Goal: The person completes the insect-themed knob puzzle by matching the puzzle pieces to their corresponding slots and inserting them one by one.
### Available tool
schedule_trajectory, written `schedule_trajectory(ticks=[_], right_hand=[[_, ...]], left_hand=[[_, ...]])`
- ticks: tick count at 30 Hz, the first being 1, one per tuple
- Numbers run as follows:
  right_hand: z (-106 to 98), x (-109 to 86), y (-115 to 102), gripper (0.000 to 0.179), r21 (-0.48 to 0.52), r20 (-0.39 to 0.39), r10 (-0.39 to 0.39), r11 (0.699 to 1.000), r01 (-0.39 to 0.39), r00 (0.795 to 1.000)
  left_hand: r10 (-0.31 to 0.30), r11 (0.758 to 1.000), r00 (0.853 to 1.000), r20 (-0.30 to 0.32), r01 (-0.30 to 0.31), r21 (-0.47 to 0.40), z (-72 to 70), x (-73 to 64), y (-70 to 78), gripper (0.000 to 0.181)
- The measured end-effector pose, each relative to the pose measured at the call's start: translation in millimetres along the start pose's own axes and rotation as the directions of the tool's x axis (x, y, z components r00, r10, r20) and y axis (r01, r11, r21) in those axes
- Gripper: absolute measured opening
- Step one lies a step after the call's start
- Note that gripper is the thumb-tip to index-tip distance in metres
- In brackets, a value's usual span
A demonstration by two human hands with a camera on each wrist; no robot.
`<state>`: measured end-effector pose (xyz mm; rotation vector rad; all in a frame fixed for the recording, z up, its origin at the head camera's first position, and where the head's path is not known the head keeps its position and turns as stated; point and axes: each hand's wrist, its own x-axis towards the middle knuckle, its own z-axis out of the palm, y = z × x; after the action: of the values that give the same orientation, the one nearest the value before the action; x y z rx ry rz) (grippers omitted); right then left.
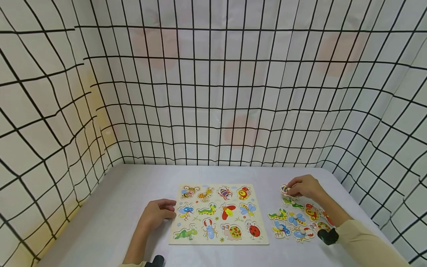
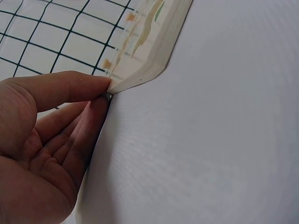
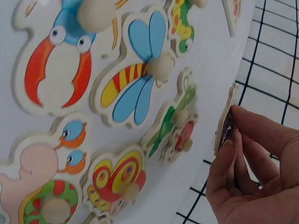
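Observation:
A pale wooden puzzle board (image 1: 217, 219) printed with several colourful bugs lies flat on the white table. At its left edge is my left hand (image 1: 157, 214), thumb and fingertips touching the rim; the left wrist view shows the thumb (image 2: 70, 88) right at the board's edge. To the right of the board, my right hand (image 1: 305, 186) pinches a dark-striped puzzle piece (image 1: 284, 189) between thumb and fingers. In the right wrist view that piece (image 3: 225, 120) is seen edge-on, its printed face mostly hidden.
Loose bug pieces with round wooden knobs lie right of the board, among them a dragonfly (image 3: 135, 70), a red-jawed beetle (image 3: 56, 60), a snail (image 3: 44, 172), a butterfly (image 3: 117, 179) and a grasshopper (image 3: 168, 122). White walls with a black grid (image 1: 218, 85) enclose the table's back and sides.

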<state>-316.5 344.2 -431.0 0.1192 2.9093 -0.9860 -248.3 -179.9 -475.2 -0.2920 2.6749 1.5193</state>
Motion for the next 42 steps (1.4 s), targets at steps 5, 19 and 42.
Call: schedule_trajectory(ticks=[5, 19, 42], right_hand=[[9, -1.9, -15, 0.024, 0.006, 0.019, -0.015, 1.000, 0.015, 1.000], [39, -2.4, -44, 0.025, 0.061, 0.058, -0.069, 0.996, 0.066, 0.996], [85, 3.7, -92, 0.015, 0.111, 0.102, -0.169, 0.981, 0.157, 0.980]], left_hand=[[-0.008, 1.000, 1.000, 0.002, 0.008, -0.001, -1.3, -0.9, 1.7, 0.037], [-0.015, 1.000, 1.000, -0.001, 0.015, 0.005, -1.6, -0.9, 3.0, 0.037], [-0.023, 1.000, 1.000, -0.012, 0.023, -0.010, 0.9, 2.1, -1.7, 0.038]])
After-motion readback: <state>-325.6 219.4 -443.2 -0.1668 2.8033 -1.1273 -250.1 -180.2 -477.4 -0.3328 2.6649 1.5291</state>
